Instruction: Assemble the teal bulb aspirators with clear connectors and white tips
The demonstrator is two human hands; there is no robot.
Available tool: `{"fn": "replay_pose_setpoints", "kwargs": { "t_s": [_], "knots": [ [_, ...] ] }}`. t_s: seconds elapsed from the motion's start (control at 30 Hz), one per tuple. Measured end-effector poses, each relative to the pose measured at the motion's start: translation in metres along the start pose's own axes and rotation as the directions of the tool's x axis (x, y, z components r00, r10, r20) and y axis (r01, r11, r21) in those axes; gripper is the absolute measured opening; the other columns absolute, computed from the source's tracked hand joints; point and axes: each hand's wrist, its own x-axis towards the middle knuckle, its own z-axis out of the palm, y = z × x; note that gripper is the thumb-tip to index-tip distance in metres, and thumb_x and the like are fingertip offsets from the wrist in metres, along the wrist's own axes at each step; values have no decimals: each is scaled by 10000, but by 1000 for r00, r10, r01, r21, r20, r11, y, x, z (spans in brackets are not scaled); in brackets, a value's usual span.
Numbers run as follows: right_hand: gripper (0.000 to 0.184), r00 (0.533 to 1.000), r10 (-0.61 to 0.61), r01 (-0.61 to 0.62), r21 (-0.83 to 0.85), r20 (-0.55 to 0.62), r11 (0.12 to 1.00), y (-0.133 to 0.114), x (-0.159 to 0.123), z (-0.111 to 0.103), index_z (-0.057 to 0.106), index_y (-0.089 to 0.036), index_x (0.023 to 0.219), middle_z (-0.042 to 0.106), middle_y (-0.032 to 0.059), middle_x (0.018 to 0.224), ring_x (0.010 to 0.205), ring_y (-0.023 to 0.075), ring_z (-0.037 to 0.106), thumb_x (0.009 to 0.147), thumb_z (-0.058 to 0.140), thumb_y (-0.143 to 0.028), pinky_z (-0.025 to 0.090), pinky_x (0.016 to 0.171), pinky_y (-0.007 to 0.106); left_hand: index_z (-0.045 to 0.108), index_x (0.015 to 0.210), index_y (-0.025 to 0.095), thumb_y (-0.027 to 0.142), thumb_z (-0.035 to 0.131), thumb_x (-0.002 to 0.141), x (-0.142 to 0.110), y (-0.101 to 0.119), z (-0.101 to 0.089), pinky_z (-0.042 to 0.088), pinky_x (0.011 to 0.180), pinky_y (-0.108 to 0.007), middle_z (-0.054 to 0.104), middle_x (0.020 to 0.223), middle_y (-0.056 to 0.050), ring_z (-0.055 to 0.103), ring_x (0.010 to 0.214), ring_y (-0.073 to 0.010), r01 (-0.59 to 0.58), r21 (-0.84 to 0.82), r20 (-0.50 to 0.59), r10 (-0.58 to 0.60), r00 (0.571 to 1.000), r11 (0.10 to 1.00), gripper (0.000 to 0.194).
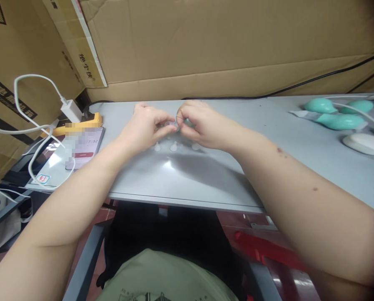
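Note:
My left hand and my right hand meet over the far part of the grey table. Thumb and fingers of each are pinched together at a small piece, partly translucent and partly teal, that is mostly covered by the fingertips; its kind cannot be made out. Just below them, on the tabletop, stand small whitish translucent cone-tipped pieces: one left piece, one middle piece, and a right piece close under my right hand.
Teal bulb-shaped things and a white computer mouse lie at the right. On the left are a phone, a white charger with looping cable and a yellow object. Cardboard walls the back, with a black cable along it.

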Motion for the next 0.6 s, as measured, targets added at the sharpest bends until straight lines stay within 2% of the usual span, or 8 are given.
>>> {"fn": "replay_pose_setpoints", "kwargs": {
  "t_s": [0.17, 0.27, 0.37, 0.47, 0.6],
  "knots": [
    [126, 1000, 17, -19, 120, 25, 993, -3, -2, -8, 590, -238, 910, 680, 76, 975, 953, 255, 614, 1008, 605, -316, 489, 913, 433, 825, 1038, 275, 372, 718, 1007, -2, -2, -2, 371, 1174, -559, 816, 901, 11, 700, 892, -212, -43, 7, 18, 42, 999, 999, 148],
    [111, 999, -7, 13, 161, -40, 987, -6, -1, -10, 629, -247, 903, 695, 65, 952, 886, 235, 627, 1001, 631, -300, 502, 826, 407, 826, 1054, 276, 382, 730, 999, -2, -3, -5, 366, 1185, -565, 822, 930, 6, 704, 918, -217, -23, 12, 10, 23, 1000, 1000, 154],
    [134, 992, -58, 74, 140, -114, 987, -8, 0, -12, 661, -271, 872, 716, 55, 914, 865, 243, 640, 997, 665, -320, 526, 837, 432, 828, 1069, 272, 373, 745, 989, -2, -3, -6, 371, 1182, -565, 823, 941, -3, 709, 933, -224, 0, 6, 7, 0, 1000, 1000, 153],
    [150, 996, -27, 35, 95, -88, 995, -10, 1, -13, 675, -296, 852, 738, 56, 920, 889, 266, 661, 995, 661, -340, 544, 880, 471, 825, 1059, 275, 358, 755, 979, -2, 0, -7, 375, 1183, -562, 828, 940, -4, 701, 938, -228, 9, 9, 6, -9, 1000, 1000, 135],
    [144, 998, -8, 14, 97, -61, 995, -10, 2, -14, 656, -289, 846, 730, 53, 900, 882, 269, 667, 982, 644, -335, 528, 869, 462, 820, 1035, 275, 356, 741, 986, -2, 3, -6, 377, 1180, -543, 826, 930, 3, 692, 922, -221, 5, 17, -1, -5, 1000, 1000, 124]
  ]
}}
